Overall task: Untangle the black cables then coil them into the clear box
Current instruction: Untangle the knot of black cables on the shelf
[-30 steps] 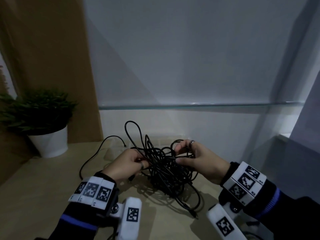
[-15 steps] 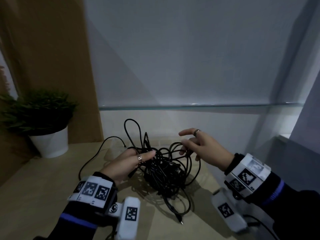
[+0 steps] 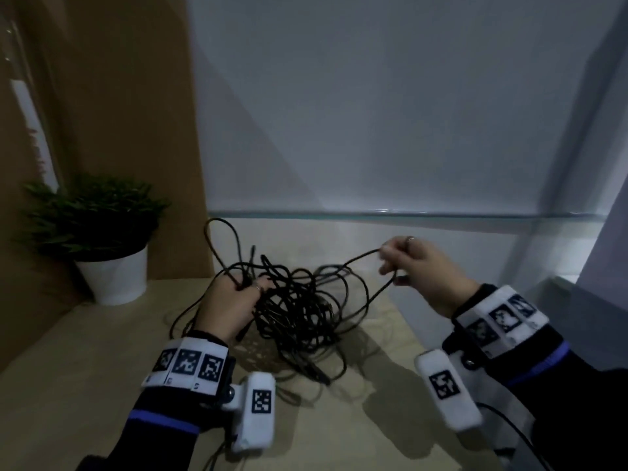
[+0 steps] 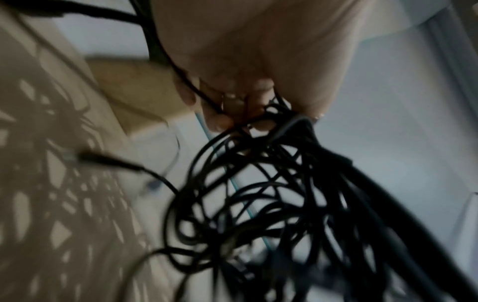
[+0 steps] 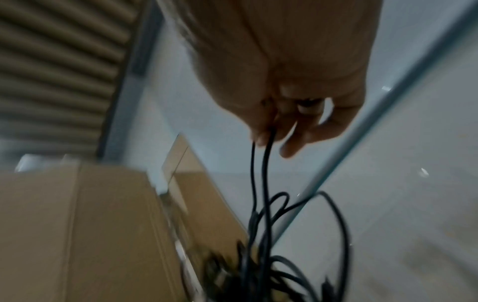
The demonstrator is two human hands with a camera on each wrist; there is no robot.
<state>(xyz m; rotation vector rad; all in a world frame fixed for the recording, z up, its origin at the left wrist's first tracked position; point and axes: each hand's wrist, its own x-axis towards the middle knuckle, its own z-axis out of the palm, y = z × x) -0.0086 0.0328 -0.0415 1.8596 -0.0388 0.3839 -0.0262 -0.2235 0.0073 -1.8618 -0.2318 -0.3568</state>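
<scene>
Cables (image 3: 299, 311): one black tangle, strand count unreadable (wrist views blurred), mid-bench (image 3: 85, 362) toward back edge. Left hand (image 3: 231, 304): clenched on bundle top. Right hand (image 3: 421, 270): pinching one loop, drawn rightward. Plant (image 3: 98, 232): one, back-left corner.

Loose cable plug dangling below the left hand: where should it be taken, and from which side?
Take the plug by its rigid barrel, just behind the metal tip, coming from the table side on the left, away from the tangle. It sticks out free of the loops, while the left hand grips the bundle and the right hand pinches a pulled-out loop.
</scene>
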